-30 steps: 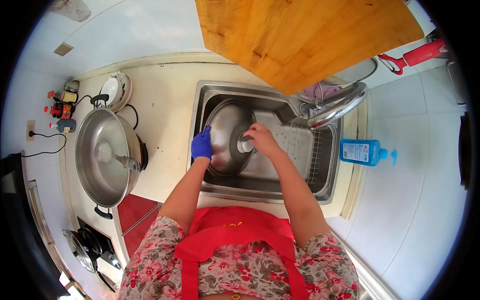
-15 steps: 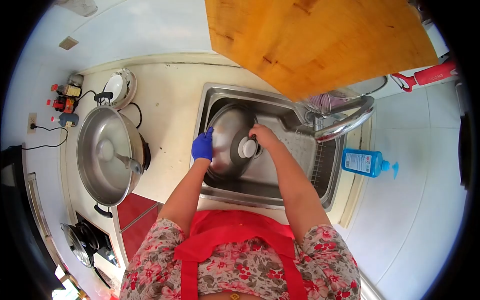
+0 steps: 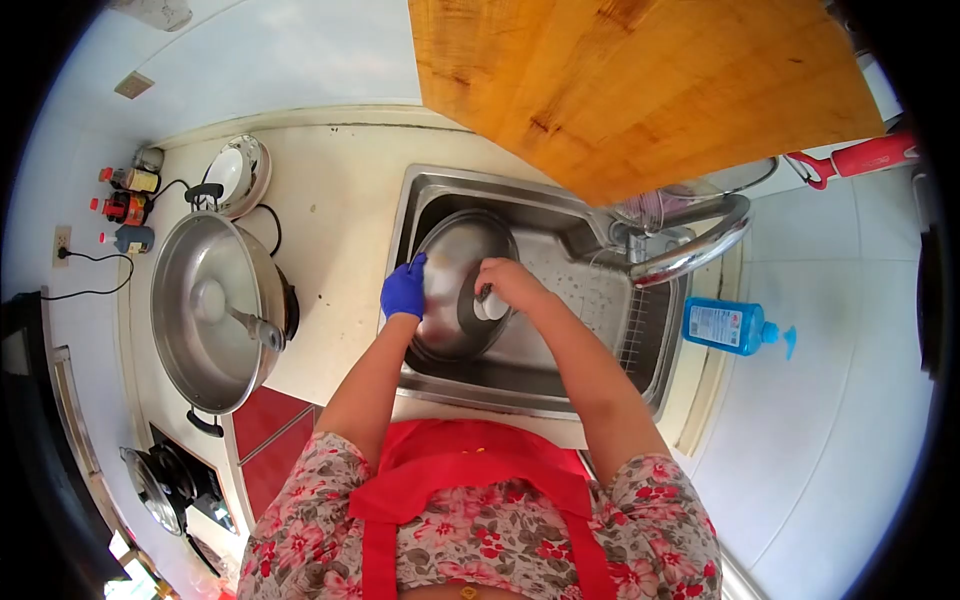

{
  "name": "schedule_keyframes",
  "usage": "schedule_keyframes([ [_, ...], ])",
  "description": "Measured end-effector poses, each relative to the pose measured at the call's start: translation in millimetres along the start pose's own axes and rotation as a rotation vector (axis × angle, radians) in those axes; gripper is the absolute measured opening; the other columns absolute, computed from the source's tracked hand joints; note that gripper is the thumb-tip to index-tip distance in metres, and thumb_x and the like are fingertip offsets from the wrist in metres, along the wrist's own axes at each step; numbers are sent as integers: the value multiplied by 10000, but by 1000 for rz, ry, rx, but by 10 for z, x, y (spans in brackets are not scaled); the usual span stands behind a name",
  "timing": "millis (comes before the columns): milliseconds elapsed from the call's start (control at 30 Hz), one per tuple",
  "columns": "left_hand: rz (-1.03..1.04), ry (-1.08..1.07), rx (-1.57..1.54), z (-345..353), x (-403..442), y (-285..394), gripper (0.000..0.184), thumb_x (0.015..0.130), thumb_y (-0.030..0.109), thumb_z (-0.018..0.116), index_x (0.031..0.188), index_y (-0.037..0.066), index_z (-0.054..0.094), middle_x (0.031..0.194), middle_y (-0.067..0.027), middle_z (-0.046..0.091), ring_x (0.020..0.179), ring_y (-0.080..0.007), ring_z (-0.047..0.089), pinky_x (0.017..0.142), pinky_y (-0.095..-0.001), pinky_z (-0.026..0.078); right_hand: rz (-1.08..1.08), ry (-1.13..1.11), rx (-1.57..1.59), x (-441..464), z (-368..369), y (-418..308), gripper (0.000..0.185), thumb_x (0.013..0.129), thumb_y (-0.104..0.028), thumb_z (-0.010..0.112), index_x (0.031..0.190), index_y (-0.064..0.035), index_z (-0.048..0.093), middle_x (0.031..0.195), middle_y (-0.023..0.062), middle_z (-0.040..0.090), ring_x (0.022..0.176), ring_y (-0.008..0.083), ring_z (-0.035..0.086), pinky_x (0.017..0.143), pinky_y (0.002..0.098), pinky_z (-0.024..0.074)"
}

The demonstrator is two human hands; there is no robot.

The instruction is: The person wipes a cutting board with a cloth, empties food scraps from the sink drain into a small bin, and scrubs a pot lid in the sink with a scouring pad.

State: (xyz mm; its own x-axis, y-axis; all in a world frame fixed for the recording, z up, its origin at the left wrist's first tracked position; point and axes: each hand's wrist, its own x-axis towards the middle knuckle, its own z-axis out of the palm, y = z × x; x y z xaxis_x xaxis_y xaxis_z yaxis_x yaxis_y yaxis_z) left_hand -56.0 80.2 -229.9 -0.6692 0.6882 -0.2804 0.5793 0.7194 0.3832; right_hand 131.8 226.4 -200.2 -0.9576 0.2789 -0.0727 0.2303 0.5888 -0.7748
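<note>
A round metal pot lid (image 3: 452,300) leans tilted in the left part of the steel sink (image 3: 560,372), its outer face with a pale round knob (image 3: 490,307) turned up. My left hand (image 3: 404,288), in a blue glove, grips the lid's left rim. Bare and with bent fingers, my right hand (image 3: 512,284) is at the lid's centre, just over the knob. A small dark grey wad (image 3: 484,292) shows under its fingertips; its kind is unclear. Part of the knob is hidden by that hand.
A chrome faucet (image 3: 690,255) arches over the sink's right side. Above hangs a wooden board (image 3: 640,90). Left on the counter stands a large steel pan (image 3: 190,340) with a ladle (image 3: 212,302), near stacked bowls (image 3: 238,178). A blue pump bottle (image 3: 725,325) is at the right.
My right hand has moved left across the lid, from the knob's right side to just over it. The lid has shifted slightly; my left hand keeps its grip on the rim.
</note>
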Motion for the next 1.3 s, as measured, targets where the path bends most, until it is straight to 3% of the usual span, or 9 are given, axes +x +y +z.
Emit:
schedule_keyframes([
  [67,50,-90,169,19,53,-32,443,843,49,406,1242,242,424,984,-147,578,780,-304,597,692,-370,485,88,33,101,5,-4,113,256,623,85,490,754,-84,631,812,76,567,810,264,556,717,332,453],
  [167,29,-24,151,123,22,-92,349,871,112,403,1192,228,478,961,-159,588,770,-311,593,696,-381,479,155,142,134,-38,35,175,261,615,87,499,773,-73,631,817,76,570,820,264,556,727,327,451],
  [233,-99,104,-170,15,7,2,576,825,565,403,782,34,620,825,-223,599,788,-390,565,716,-442,437,201,179,154,-106,119,315,270,616,86,503,797,-67,633,830,77,577,825,258,559,733,320,450],
  [700,-65,70,-3,23,-83,-100,398,910,389,348,983,99,610,908,-190,606,817,-334,583,739,-404,451,981,748,482,-461,1165,80,288,719,-100,574,971,35,610,820,164,643,754,223,614,691,317,454],
  [733,-11,89,57,22,-98,-103,402,910,390,346,996,97,606,913,-186,607,821,-334,584,742,-404,452,1039,775,518,-444,1226,-31,263,704,-136,588,906,31,618,852,216,619,803,353,596,699,383,449],
  [833,-64,110,-72,-20,-157,-66,497,882,467,361,936,49,624,906,-203,606,845,-360,573,752,-419,446,1144,853,596,-320,1360,-359,274,714,-159,593,894,46,615,842,218,619,808,353,594,704,380,444],
  [967,-302,76,-211,-99,-188,35,566,856,518,373,897,15,627,904,-218,601,856,-376,566,756,-428,442,836,803,629,-177,1065,-649,243,731,-144,606,892,38,623,820,199,621,756,282,606,674,330,447],
  [1033,-253,101,-171,-67,-188,11,573,854,524,372,906,11,624,905,-222,599,852,-373,567,753,-423,444,589,906,50,-109,660,-719,253,745,-184,615,893,20,625,848,197,585,751,316,579,670,343,454],
  [1300,-109,131,-66,-5,-294,-22,409,897,393,354,1011,86,598,947,-207,591,860,-356,569,760,-413,447,659,435,-427,61,725,-738,205,827,-186,531,858,14,566,887,138,500,765,280,575,657,362,487],
])
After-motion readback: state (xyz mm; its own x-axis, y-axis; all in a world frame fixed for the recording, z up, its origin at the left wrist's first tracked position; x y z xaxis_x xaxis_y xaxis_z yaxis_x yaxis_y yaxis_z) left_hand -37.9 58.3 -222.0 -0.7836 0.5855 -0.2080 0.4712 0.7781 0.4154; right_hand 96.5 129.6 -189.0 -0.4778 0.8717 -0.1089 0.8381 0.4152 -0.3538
